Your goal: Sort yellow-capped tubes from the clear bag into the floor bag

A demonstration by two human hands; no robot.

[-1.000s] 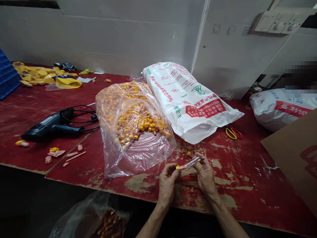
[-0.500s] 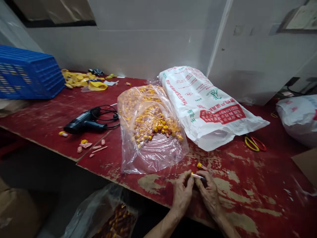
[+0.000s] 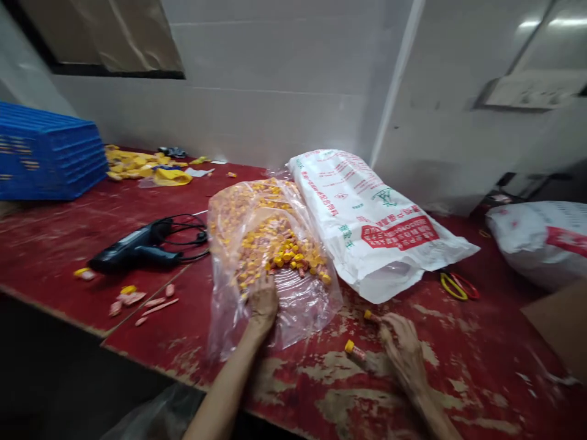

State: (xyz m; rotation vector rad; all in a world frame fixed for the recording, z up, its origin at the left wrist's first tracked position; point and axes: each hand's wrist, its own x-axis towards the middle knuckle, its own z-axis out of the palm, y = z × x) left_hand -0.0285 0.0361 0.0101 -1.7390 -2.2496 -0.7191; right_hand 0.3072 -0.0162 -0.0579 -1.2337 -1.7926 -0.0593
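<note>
My left hand [image 3: 262, 304] reaches into the mouth of a clear plastic bag [image 3: 270, 250] full of small yellow-capped pieces, its fingers buried among them. My right hand [image 3: 403, 348] rests on the worn red table [image 3: 458, 348], closed around a small clear tube with a yellow cap [image 3: 355, 350] that sticks out to the left. Another yellow-capped piece [image 3: 369, 316] lies on the table just above my right hand.
A white printed sack [image 3: 371, 220] lies right of the clear bag. Yellow and red scissors [image 3: 458, 286] lie beyond it, and another white sack [image 3: 541, 241] sits far right. A black heat gun with cord [image 3: 137, 249], pink scraps [image 3: 142, 299] and a blue crate [image 3: 46, 153] are on the left.
My left hand has let go of the tube and moved up-left into the clear bag. My right hand keeps the tube and has lowered to the table. The view shifted slightly.
</note>
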